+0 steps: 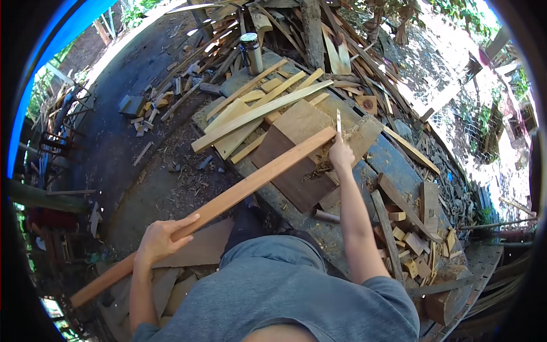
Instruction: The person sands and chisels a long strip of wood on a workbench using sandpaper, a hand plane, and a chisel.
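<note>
A long plank is slanting from near left to far right.
The left hand is gripping the smooth, reddish-brown wood near its lower end; the right hand is closing its fingers around a thin, flat tool – just beside the plank's far end. Beneath, a dark flat board is lying; pale, straight strips are crossing beyond – far left.

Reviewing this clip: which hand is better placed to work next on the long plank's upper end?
Probably the right hand: it holds a thin tool close beside that end, while the left hand grips the plank well down its length.
</note>
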`<state>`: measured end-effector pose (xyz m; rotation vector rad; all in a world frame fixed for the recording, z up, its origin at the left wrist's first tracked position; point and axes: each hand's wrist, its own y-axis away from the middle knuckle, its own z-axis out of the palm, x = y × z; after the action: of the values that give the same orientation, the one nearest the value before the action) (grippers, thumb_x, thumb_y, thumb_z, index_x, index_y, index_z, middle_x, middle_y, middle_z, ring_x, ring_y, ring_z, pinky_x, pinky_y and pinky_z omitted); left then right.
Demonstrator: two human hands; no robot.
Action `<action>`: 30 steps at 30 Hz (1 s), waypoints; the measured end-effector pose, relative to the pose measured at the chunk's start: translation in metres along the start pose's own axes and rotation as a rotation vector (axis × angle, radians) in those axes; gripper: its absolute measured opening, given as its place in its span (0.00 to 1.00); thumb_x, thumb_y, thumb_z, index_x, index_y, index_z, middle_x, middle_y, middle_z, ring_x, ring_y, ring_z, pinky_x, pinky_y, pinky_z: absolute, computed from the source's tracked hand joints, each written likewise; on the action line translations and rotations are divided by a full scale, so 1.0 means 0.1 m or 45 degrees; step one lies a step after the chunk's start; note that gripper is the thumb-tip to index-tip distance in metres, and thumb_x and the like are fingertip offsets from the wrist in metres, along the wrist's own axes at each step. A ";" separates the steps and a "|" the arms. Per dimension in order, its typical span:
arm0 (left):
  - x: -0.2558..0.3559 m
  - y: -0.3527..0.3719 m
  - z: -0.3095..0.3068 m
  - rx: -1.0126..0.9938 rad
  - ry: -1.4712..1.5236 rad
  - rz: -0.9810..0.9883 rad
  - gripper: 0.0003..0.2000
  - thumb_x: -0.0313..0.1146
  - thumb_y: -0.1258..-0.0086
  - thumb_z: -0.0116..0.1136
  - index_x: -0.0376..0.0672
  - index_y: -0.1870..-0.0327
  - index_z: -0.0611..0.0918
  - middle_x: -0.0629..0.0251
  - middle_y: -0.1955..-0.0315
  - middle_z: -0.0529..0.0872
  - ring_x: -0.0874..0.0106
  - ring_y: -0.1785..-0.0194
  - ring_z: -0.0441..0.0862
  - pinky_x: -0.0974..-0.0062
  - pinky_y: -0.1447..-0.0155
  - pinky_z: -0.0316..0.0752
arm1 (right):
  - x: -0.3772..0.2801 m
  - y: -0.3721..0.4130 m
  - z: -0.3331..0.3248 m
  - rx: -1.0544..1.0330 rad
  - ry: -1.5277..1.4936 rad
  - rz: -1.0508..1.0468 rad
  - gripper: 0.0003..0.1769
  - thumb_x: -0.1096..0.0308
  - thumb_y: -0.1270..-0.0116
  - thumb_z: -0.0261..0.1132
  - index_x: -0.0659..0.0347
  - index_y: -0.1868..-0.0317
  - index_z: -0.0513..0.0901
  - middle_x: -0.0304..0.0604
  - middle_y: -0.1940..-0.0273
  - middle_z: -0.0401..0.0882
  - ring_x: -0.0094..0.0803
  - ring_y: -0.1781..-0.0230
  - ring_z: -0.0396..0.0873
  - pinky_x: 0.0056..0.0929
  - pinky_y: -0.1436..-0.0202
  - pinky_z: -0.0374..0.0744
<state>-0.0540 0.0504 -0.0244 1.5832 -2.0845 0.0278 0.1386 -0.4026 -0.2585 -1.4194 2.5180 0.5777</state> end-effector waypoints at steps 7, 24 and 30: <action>0.02 0.15 0.04 0.023 0.020 -0.012 0.30 0.36 0.42 0.70 0.69 0.36 0.79 0.59 0.76 0.82 0.60 0.71 0.81 0.66 0.61 0.77 | 0.30 0.14 -0.22 0.207 -0.270 0.035 0.27 0.61 0.24 0.45 0.34 0.26 0.62 0.62 0.53 0.83 0.61 0.54 0.83 0.55 0.52 0.80; -0.60 -0.59 -0.81 0.338 -0.762 0.541 0.34 0.38 0.51 0.74 0.53 0.37 0.79 0.68 0.78 0.75 0.68 0.77 0.79 0.69 0.72 0.73 | 0.24 1.45 -0.28 0.621 -0.021 -0.424 0.50 0.65 0.41 0.71 0.44 0.22 0.54 0.59 0.30 0.60 0.56 0.28 0.59 0.51 0.28 0.61; -0.60 -0.75 -1.28 0.541 -1.072 0.990 0.29 0.40 0.61 0.76 0.46 0.51 0.84 0.72 0.77 0.73 0.74 0.77 0.72 0.72 0.71 0.66 | -0.73 1.47 -0.39 0.474 0.107 -0.939 0.48 0.69 0.54 0.76 0.51 0.29 0.66 0.47 0.42 0.75 0.46 0.39 0.72 0.41 0.38 0.70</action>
<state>0.0747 0.1207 0.0404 0.9261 -3.4456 0.0931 0.0519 -0.2945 -0.1626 -2.0397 1.7941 -0.0821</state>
